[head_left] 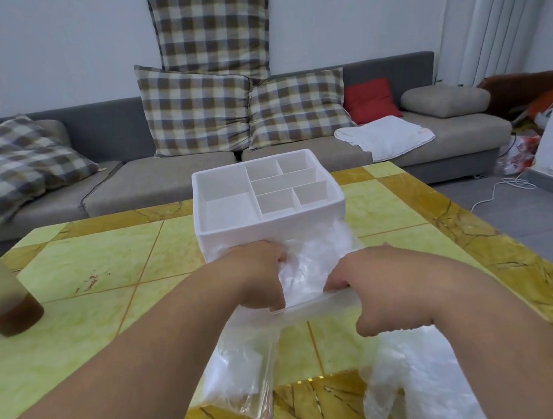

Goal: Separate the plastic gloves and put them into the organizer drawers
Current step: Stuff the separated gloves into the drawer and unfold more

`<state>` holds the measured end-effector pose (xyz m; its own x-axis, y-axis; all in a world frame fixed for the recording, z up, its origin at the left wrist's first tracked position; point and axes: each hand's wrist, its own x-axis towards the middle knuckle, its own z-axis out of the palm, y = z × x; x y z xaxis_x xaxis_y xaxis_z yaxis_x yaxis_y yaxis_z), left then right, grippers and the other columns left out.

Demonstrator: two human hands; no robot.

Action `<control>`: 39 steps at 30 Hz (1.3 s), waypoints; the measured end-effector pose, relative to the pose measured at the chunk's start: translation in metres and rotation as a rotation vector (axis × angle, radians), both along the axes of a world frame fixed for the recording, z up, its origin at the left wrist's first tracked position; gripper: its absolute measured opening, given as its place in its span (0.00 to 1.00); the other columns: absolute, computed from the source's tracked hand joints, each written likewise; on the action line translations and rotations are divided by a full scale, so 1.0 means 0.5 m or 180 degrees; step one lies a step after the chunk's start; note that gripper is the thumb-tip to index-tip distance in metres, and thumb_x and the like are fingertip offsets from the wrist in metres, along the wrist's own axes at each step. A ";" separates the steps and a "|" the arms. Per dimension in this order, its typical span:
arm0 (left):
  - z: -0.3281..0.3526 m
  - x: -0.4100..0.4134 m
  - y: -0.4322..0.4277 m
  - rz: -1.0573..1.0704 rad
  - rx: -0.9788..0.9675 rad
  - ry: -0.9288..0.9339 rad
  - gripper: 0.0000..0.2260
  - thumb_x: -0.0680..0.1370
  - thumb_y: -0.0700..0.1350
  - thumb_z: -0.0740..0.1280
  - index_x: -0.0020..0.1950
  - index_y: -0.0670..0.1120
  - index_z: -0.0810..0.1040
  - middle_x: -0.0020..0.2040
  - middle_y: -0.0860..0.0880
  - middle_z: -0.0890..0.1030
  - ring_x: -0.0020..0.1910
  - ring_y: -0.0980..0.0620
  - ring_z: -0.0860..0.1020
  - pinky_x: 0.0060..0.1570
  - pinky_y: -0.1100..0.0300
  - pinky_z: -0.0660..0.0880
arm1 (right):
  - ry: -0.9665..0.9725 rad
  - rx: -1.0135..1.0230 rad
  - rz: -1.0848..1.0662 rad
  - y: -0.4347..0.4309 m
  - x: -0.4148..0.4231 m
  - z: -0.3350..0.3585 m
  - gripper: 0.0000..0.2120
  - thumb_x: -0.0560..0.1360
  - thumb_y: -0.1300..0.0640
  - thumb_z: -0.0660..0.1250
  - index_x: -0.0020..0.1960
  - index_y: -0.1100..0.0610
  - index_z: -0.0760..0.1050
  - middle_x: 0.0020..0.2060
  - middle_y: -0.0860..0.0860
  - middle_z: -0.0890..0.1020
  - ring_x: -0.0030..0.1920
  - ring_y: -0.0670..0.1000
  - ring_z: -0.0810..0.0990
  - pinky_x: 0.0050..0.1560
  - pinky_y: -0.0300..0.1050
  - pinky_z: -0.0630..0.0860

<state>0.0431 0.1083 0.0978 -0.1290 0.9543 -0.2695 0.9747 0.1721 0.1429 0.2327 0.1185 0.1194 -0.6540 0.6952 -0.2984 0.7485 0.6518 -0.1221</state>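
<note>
Clear plastic gloves (415, 379) hang crumpled near the table's (78, 266) front edge. Above them the right hand (380, 287) and left hand (259, 280), knuckles up, each clutch the thin film, pulling a strip taut between them, just before the white organizer (269, 217) with its divided top.

Sofa (168, 183): grey, long, beyond the grip.
Cushions (194, 108): checked, piled on it.
Wall (43, 46): plain white.
Floor (545, 220): grey, right of the grip.
Curtain (494, 12): pale.
</note>
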 end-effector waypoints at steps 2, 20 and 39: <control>0.003 0.000 -0.002 0.0006 -0.0009 0.0027 0.33 0.71 0.45 0.76 0.74 0.52 0.69 0.70 0.53 0.72 0.65 0.47 0.73 0.64 0.52 0.74 | 0.0071 0.0016 0.0019 -0.006 0.012 0.020 0.23 0.71 0.60 0.68 0.66 0.48 0.75 0.60 0.47 0.79 0.48 0.50 0.81 0.42 0.44 0.78; 0.032 -0.004 -0.066 0.0134 0.0327 0.1139 0.19 0.75 0.37 0.67 0.65 0.48 0.76 0.63 0.48 0.77 0.61 0.46 0.77 0.59 0.51 0.77 | 0.0222 0.0135 -0.0081 -0.016 0.010 -0.011 0.22 0.73 0.66 0.62 0.63 0.50 0.74 0.60 0.49 0.77 0.58 0.54 0.74 0.75 0.57 0.57; -0.264 0.290 -0.023 -0.0448 0.0595 -0.0447 0.23 0.82 0.51 0.61 0.78 0.58 0.63 0.77 0.50 0.65 0.73 0.48 0.66 0.71 0.57 0.64 | 0.1490 -0.0239 -0.2531 0.121 0.290 -0.257 0.12 0.73 0.59 0.68 0.36 0.65 0.69 0.31 0.61 0.69 0.32 0.59 0.70 0.33 0.50 0.64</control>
